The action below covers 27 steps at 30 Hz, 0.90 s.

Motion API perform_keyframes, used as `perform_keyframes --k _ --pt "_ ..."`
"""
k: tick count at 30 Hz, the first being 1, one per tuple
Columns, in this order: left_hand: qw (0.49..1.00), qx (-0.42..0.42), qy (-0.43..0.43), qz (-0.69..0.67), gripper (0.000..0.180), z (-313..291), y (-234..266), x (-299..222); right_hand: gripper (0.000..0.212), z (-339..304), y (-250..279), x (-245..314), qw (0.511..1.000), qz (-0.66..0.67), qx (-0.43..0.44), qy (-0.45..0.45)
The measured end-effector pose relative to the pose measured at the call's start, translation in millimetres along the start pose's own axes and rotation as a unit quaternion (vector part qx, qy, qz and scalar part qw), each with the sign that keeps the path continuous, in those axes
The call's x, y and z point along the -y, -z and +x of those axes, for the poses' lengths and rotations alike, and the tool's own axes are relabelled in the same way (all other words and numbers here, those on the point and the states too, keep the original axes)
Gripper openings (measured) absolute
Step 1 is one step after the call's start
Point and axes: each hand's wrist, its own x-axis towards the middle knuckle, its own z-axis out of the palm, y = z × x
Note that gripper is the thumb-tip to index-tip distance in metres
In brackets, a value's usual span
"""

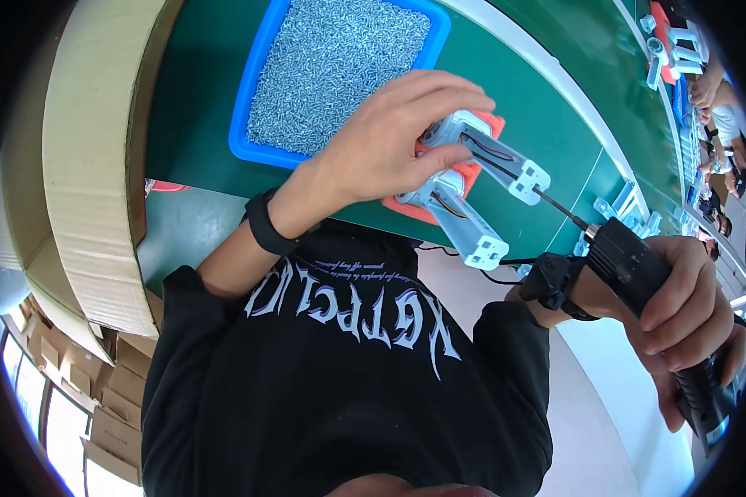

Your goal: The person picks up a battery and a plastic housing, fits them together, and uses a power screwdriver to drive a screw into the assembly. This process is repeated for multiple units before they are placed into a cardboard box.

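Observation:
My left hand (394,137) reaches over the green bench and grips the top of two long white plastic housings (493,157) with wires inside. They lie side by side on an orange holder (472,174). A black band sits on that wrist. My right hand (680,311) is closed around a black electric screwdriver (630,265) at the right. Its thin bit (559,209) points up-left, with the tip at the end of the upper housing.
A blue tray (253,91) full of small silver screws stands behind my left hand. A large cardboard box (91,166) stands at the left, with more cartons below it. Other white parts (630,207) lie along the bench at the right. Other people's hands (709,87) work further down.

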Motion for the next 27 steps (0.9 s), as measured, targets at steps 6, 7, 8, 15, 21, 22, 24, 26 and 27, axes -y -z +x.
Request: perform_keyframes --k 6,7,8,15,21,22,24,26,27 --pt "0.995 0.096 0.003 0.000 0.051 -9 0 5 0.055 7 -11 -14 0.999 -0.023 0.039 -0.023" --pt "0.995 0.099 0.012 -0.004 0.052 -10 0 2 0.055 10 -10 -15 0.998 -0.027 0.039 -0.029" --pt "0.995 0.102 0.022 -0.007 0.053 -11 0 2 0.055 7 -10 -15 0.999 -0.023 0.039 -0.020" --pt "0.994 0.110 0.001 0.004 0.042 -8 5 11 0.036 9 -8 -10 0.998 -0.024 0.053 -0.024" --pt "0.994 0.108 0.013 0.007 0.036 -9 6 12 0.033 8 -9 -14 0.997 -0.019 0.071 -0.032" --pt "0.994 0.112 0.017 0.005 0.036 -9 6 14 0.032 8 -9 -14 0.996 -0.025 0.073 -0.040" --pt "0.992 0.121 0.025 0.001 0.035 -10 5 16 0.031 8 -7 -16 0.995 -0.024 0.088 -0.048" --pt "0.991 0.131 0.041 0.000 0.035 -8 7 13 0.029 9 -4 -18 0.993 -0.013 0.108 -0.051" --pt "0.988 0.141 0.056 0.000 0.035 -7 8 11 0.029 9 -4 -18 0.992 -0.010 0.116 -0.051"
